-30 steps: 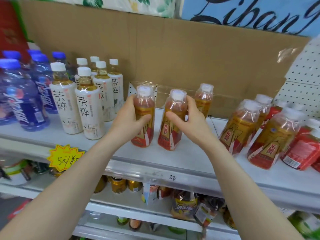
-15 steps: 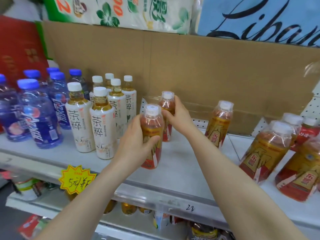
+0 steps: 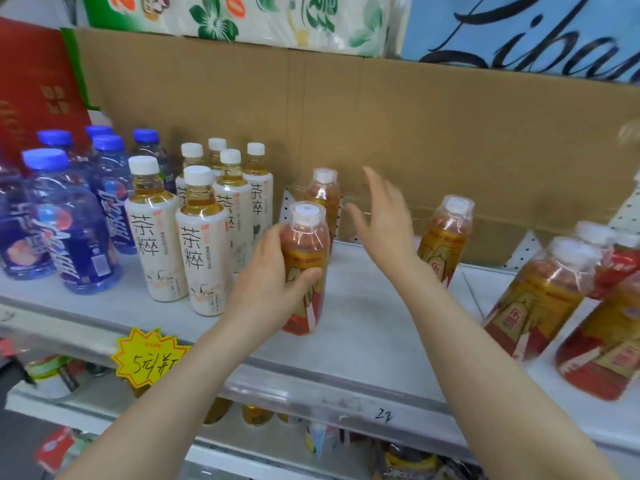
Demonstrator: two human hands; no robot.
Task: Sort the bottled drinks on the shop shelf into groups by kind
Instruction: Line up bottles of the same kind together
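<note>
My left hand grips a red-and-gold tea bottle standing on the white shelf, just right of the white-labelled tea bottles. A second red-and-gold bottle stands behind it near the cardboard back. My right hand hovers open just right of that rear bottle, fingers spread, holding nothing. Another bottle of the same kind stands to the right of my right wrist. Blue-capped drink bottles fill the far left.
More red-and-gold bottles and red-labelled ones crowd the shelf's right end. A cardboard sheet backs the shelf. A yellow price tag hangs on the front rail. Lower shelves hold cans and packets.
My right hand has let go of the rear red-and-gold bottle and pulled back to the right, open. My left hand still holds its bottle in place.
</note>
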